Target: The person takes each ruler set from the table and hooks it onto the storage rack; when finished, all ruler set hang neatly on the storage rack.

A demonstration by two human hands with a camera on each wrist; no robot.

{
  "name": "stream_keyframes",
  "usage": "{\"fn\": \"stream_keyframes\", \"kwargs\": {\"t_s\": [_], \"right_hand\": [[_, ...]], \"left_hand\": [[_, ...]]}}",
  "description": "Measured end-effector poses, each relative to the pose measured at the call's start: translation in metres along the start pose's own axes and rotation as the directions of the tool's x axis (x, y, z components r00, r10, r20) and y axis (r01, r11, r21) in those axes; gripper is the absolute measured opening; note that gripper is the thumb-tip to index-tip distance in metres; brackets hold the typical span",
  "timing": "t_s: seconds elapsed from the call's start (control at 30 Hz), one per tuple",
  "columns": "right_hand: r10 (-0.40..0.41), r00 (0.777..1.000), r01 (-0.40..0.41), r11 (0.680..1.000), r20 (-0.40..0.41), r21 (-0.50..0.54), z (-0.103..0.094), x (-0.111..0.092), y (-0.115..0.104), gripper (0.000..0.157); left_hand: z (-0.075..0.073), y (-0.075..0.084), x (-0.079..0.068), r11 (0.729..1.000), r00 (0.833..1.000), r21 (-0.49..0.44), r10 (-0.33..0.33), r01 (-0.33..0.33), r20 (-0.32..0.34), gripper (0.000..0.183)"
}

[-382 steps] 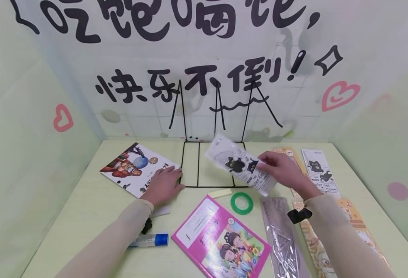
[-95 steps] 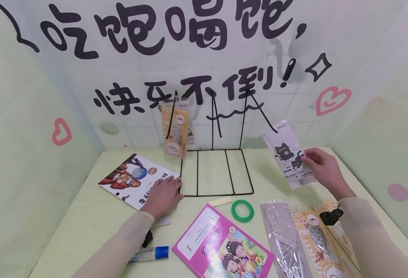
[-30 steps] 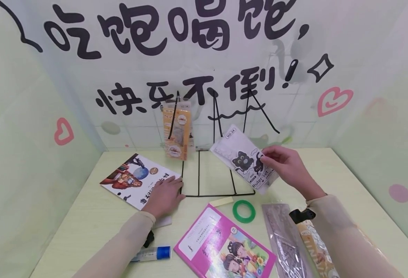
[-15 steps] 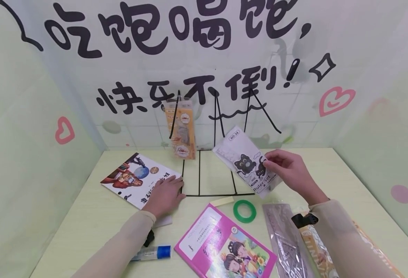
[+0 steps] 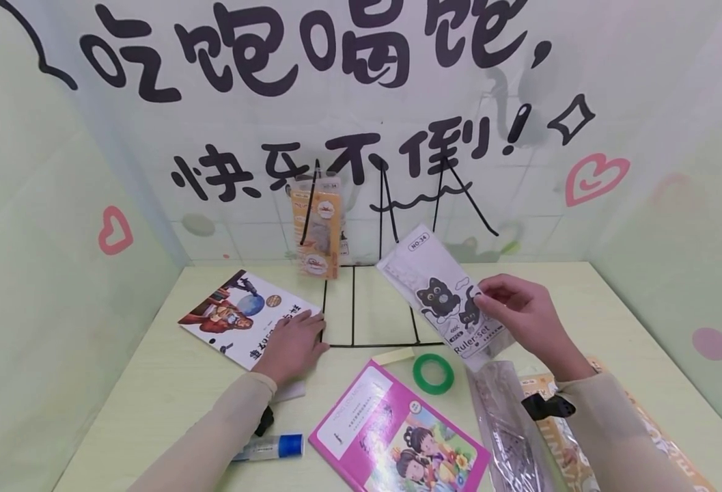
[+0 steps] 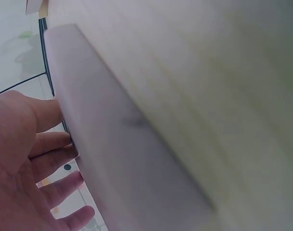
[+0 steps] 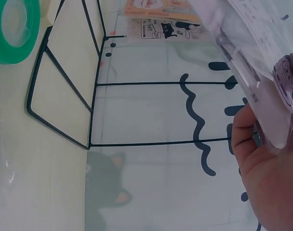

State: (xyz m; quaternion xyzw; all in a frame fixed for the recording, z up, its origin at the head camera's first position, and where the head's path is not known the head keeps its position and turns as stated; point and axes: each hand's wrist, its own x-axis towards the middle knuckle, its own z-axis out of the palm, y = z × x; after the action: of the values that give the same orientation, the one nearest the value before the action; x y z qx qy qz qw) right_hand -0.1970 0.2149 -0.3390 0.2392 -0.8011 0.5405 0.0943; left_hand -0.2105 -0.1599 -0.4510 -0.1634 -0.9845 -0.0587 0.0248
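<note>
My right hand (image 5: 523,318) pinches the right edge of a white ruler-set packet (image 5: 437,297) with black cats on it. The packet tilts up to the left, its top corner near the tip of the middle prong. In the right wrist view, its clear sleeve (image 7: 261,103) runs between thumb and fingers. A black wire display rack (image 5: 353,307) stands by the back wall. On its left prong hangs an orange packet (image 5: 317,236), with another packet behind it. My left hand (image 5: 293,347) rests, fingers extended, on a white picture-cover book (image 5: 262,324) and the rack's left base edge.
A pink book (image 5: 397,430), a green tape roll (image 5: 433,374) and a blue-capped glue tube (image 5: 271,447) lie in front. Right of them are a clear packet of rulers (image 5: 508,427) and orange packets (image 5: 560,437), partly under my right forearm.
Since the oldest frame, packets have come onto the left prong. The right hand has brought the cat packet left from the far right, then lowered slightly. My left hand stays in place.
</note>
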Motion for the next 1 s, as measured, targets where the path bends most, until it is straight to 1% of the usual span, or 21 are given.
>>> {"fn": "stream_keyframes", "kwargs": {"t_s": [0.23, 0.37, 0.47, 0.63, 0.77, 0.87, 1.0], "right_hand": [[-0.005, 1.0, 0.005, 1.0, -0.002, -0.009, 0.003, -0.003, -0.006, 0.008], [0.016, 1.0, -0.016, 1.0, -0.006, -0.013, 0.006, -0.001, -0.008, 0.008], [0.042, 0.999, -0.042, 0.999, -0.019, -0.023, 0.01, 0.005, -0.008, 0.011], [0.113, 0.991, -0.116, 0.992, -0.068, -0.051, 0.019, 0.026, -0.002, 0.021], [0.18, 0.977, -0.183, 0.983, -0.112, -0.018, 0.032, 0.051, 0.007, 0.027], [0.209, 0.968, -0.212, 0.977, -0.14, -0.009, 0.043, 0.072, 0.014, 0.027], [0.249, 0.954, -0.25, 0.968, -0.167, 0.016, 0.061, 0.1, 0.025, 0.022]], "left_hand": [[0.001, 0.0, 0.001, 1.0, 1.0, 0.002, 0.004, -0.004, -0.003, 0.049], [0.0, 0.0, 0.001, 1.0, 1.0, -0.002, 0.003, -0.003, 0.001, 0.049], [-0.001, 0.0, 0.0, 1.0, 1.0, -0.004, -0.001, 0.001, 0.003, 0.049], [-0.002, 0.001, 0.0, 1.0, 1.0, -0.005, -0.009, 0.009, 0.008, 0.048], [-0.001, 0.001, 0.0, 1.0, 1.0, -0.002, -0.009, 0.009, 0.016, 0.049], [0.0, 0.0, 0.001, 1.0, 1.0, 0.004, -0.003, 0.003, 0.011, 0.048], [0.001, 0.0, 0.001, 1.0, 1.0, 0.016, 0.002, -0.002, -0.001, 0.048]]}}
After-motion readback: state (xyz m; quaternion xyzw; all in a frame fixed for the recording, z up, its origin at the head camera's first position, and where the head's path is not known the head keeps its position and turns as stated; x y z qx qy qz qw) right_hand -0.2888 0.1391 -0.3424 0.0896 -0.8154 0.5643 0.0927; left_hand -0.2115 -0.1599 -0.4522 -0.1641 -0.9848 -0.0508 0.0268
